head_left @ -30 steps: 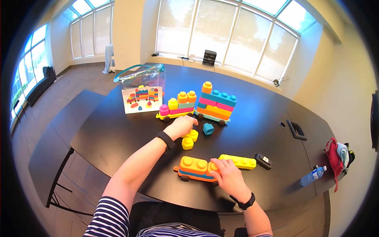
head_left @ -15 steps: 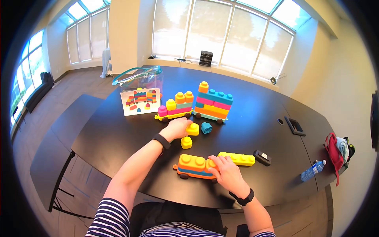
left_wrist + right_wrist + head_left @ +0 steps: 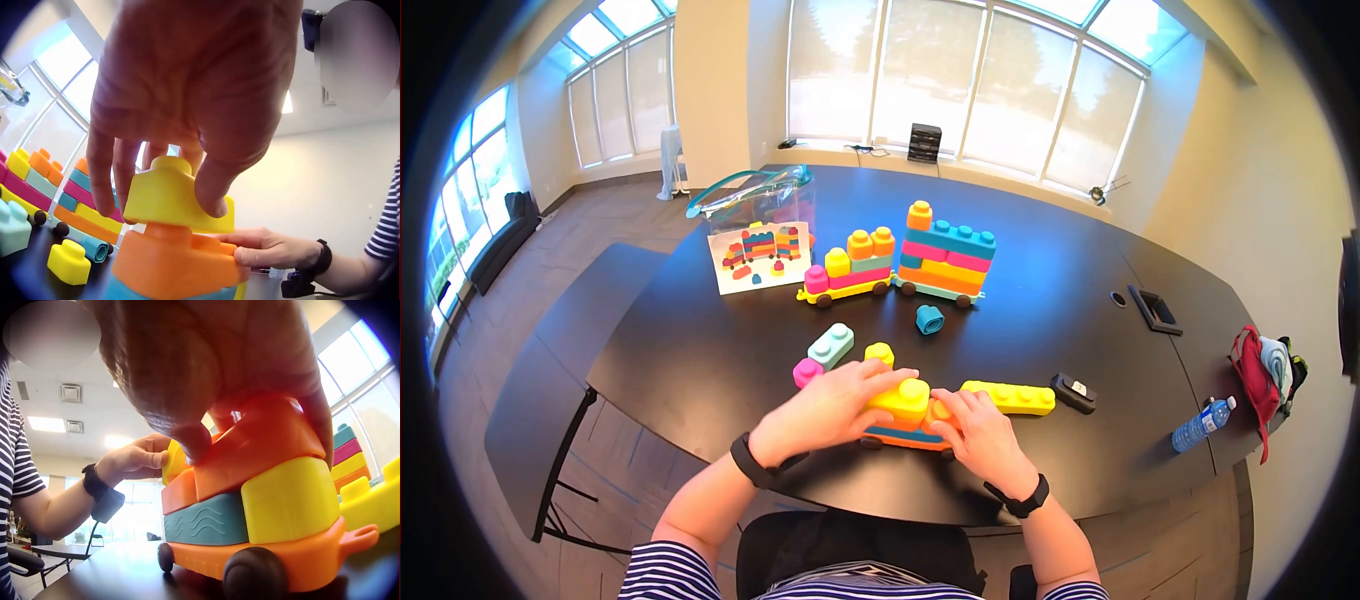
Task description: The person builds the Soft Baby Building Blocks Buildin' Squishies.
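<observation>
My left hand (image 3: 828, 408) pinches a yellow block (image 3: 165, 199) between thumb and fingers. That block sits over the stud of an orange block (image 3: 165, 265) on a small toy wagon, tilted slightly with a narrow gap beneath it. My right hand (image 3: 988, 436) grips the orange block (image 3: 256, 447) at the wagon's other end. Under the orange layer are a blue block (image 3: 209, 519) with wavy lines and a yellow block (image 3: 290, 500), on an orange wheeled base (image 3: 312, 553). Close by lie a loose yellow block (image 3: 69, 262), a mint block (image 3: 832, 346) and a pink block (image 3: 806, 373).
Two built wagons, a low one (image 3: 845, 285) and a taller one (image 3: 945, 265), stand behind, near a teal block (image 3: 930, 320). A clear bag (image 3: 785, 205) with a picture card is at back left. Rightward lie a long yellow piece (image 3: 1010, 398), a black device (image 3: 1073, 393) and a bottle (image 3: 1203, 425).
My left hand has picked up a yellow block and brought it toward me onto the wagon. Mint and pink blocks now show where my arm was. My right hand stays at the wagon.
</observation>
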Motion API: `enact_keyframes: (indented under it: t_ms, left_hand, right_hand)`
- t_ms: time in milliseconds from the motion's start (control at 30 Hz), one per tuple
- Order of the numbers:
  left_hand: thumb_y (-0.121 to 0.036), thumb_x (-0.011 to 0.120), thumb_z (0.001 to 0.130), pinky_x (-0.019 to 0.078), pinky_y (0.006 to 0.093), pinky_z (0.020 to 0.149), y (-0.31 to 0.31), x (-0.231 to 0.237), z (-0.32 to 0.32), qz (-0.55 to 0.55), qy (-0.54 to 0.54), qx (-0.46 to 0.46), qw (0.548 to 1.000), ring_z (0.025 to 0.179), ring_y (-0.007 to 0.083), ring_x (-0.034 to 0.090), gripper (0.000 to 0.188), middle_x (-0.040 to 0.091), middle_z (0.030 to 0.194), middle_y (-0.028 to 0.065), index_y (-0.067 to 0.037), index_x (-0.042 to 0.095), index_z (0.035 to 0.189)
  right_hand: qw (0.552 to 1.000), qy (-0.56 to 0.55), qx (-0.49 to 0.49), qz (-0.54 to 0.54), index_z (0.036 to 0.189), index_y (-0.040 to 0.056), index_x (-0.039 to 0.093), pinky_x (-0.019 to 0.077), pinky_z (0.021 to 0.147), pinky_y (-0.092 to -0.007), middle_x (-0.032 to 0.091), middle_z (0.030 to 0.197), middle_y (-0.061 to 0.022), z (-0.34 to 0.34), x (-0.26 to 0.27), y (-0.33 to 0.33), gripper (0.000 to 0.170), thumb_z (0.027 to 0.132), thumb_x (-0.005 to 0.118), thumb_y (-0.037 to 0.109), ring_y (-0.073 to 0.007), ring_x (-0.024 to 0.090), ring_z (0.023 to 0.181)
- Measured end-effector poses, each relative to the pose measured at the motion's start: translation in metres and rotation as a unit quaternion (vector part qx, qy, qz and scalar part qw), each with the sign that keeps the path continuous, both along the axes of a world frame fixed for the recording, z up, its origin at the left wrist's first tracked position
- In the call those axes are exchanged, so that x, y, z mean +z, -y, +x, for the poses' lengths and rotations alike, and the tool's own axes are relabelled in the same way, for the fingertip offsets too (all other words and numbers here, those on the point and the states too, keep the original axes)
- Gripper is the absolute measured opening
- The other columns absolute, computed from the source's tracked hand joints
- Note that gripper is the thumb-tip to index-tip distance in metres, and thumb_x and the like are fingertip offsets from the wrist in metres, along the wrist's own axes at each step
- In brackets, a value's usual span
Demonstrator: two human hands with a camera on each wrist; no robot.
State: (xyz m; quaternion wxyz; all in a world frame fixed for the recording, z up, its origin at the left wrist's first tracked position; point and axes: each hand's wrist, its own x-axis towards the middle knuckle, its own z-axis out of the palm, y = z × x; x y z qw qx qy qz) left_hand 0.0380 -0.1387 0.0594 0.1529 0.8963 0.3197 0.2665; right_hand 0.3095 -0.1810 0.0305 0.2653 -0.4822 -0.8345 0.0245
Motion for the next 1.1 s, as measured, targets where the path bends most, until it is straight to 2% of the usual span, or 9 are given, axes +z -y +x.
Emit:
enact_keyframes:
  t_ms: [133, 367, 467, 567, 600, 700, 767, 900, 1100]
  left_hand:
    - [-0.019, 0.089, 0.079, 0.0574, 0.0433, 0.092, 0.022, -0.010, 0.013, 0.060, -0.025, 0.086, 0.994, 0.114, 0.0316, 0.065, 0.085, 0.059, 0.133, 0.0095, -0.022, 0.053, 0.155]
    - [-0.024, 0.085, 0.085, 0.0588, 0.0440, 0.085, 0.027, -0.006, 0.004, 0.025, 0.001, 0.139, 0.990, 0.106, 0.0335, 0.068, 0.065, 0.063, 0.121, 0.0094, -0.019, 0.062, 0.146]
    - [-0.026, 0.082, 0.089, 0.0585, 0.0452, 0.086, 0.023, -0.002, -0.013, 0.014, 0.002, 0.140, 0.990, 0.103, 0.0352, 0.070, 0.057, 0.065, 0.116, 0.0099, -0.018, 0.065, 0.143]
    - [-0.026, 0.084, 0.088, 0.0582, 0.0468, 0.087, 0.021, -0.005, -0.024, 0.027, -0.005, 0.141, 0.990, 0.104, 0.0357, 0.070, 0.060, 0.066, 0.115, 0.0108, -0.019, 0.064, 0.144]
    - [-0.025, 0.085, 0.087, 0.0582, 0.0465, 0.089, 0.020, -0.002, -0.028, 0.011, -0.009, 0.135, 0.991, 0.104, 0.0364, 0.070, 0.062, 0.067, 0.116, 0.0113, -0.018, 0.064, 0.145]
    - [-0.021, 0.087, 0.085, 0.0585, 0.0450, 0.092, 0.015, 0.004, -0.041, -0.024, 0.010, 0.122, 0.992, 0.108, 0.0374, 0.070, 0.065, 0.069, 0.122, 0.0128, -0.016, 0.063, 0.145]
    - [-0.018, 0.086, 0.086, 0.0591, 0.0434, 0.095, 0.014, 0.005, -0.047, -0.030, 0.064, 0.122, 0.990, 0.111, 0.0365, 0.071, 0.063, 0.071, 0.129, 0.0138, -0.013, 0.063, 0.144]
    - [-0.011, 0.087, 0.085, 0.0583, 0.0408, 0.099, 0.009, 0.000, -0.066, -0.165, 0.131, 0.101, 0.972, 0.114, 0.0319, 0.072, 0.059, 0.073, 0.129, 0.0151, -0.008, 0.065, 0.140]
    - [-0.006, 0.085, 0.086, 0.0602, 0.0387, 0.097, 0.004, -0.017, -0.075, -0.203, 0.187, 0.082, 0.958, 0.108, 0.0260, 0.075, 0.055, 0.075, 0.121, 0.0133, -0.007, 0.067, 0.139]
  right_hand:
    - [1.000, 0.006, -0.004, -0.001, 0.139, 0.0081, 0.061, 0.0574, 0.088, -0.0452, 0.068, 0.112, -0.0115, -0.002, 0.001, 0.001, 0.045, 0.100, 0.070, 0.029, -0.0351, 0.063, 0.103]
    - [1.000, 0.019, 0.006, -0.013, 0.145, 0.0096, 0.059, 0.0572, 0.090, -0.0457, 0.067, 0.115, -0.0124, -0.019, -0.001, -0.003, 0.048, 0.102, 0.067, 0.031, -0.0355, 0.063, 0.104]
    - [0.989, -0.028, 0.091, -0.116, 0.142, 0.0060, 0.062, 0.0550, 0.096, -0.0458, 0.069, 0.117, -0.0155, -0.018, 0.009, -0.018, 0.043, 0.105, 0.064, 0.027, -0.0367, 0.065, 0.111]
    - [0.942, -0.094, 0.221, -0.236, 0.138, 0.0042, 0.066, 0.0541, 0.101, -0.0445, 0.070, 0.124, -0.0169, -0.001, 0.025, -0.067, 0.039, 0.107, 0.060, 0.027, -0.0356, 0.067, 0.116]
    - [0.952, -0.091, 0.174, -0.235, 0.135, 0.0032, 0.069, 0.0537, 0.102, -0.0422, 0.071, 0.127, -0.0175, -0.004, 0.033, -0.078, 0.036, 0.107, 0.060, 0.025, -0.0333, 0.068, 0.117]
    - [0.966, -0.024, 0.121, -0.228, 0.143, 0.0067, 0.063, 0.0522, 0.107, -0.0431, 0.068, 0.135, -0.0178, -0.015, 0.036, -0.110, 0.047, 0.099, 0.072, 0.021, -0.0359, 0.066, 0.123]
    - [0.968, 0.007, 0.170, -0.184, 0.147, 0.0096, 0.061, 0.0521, 0.108, -0.0444, 0.066, 0.137, -0.0166, -0.022, 0.013, -0.136, 0.055, 0.095, 0.076, 0.019, -0.0365, 0.064, 0.126]
    - [0.961, 0.043, 0.219, -0.165, 0.152, 0.0127, 0.057, 0.0489, 0.113, -0.0463, 0.062, 0.144, -0.0181, -0.041, -0.013, -0.167, 0.069, 0.087, 0.081, 0.011, -0.0380, 0.059, 0.134]
    - [0.960, 0.067, 0.192, -0.192, 0.132, 0.0072, 0.065, 0.0513, 0.109, -0.0453, 0.071, 0.126, -0.0155, -0.053, -0.012, -0.174, 0.052, 0.083, 0.084, 0.011, -0.0361, 0.064, 0.126]
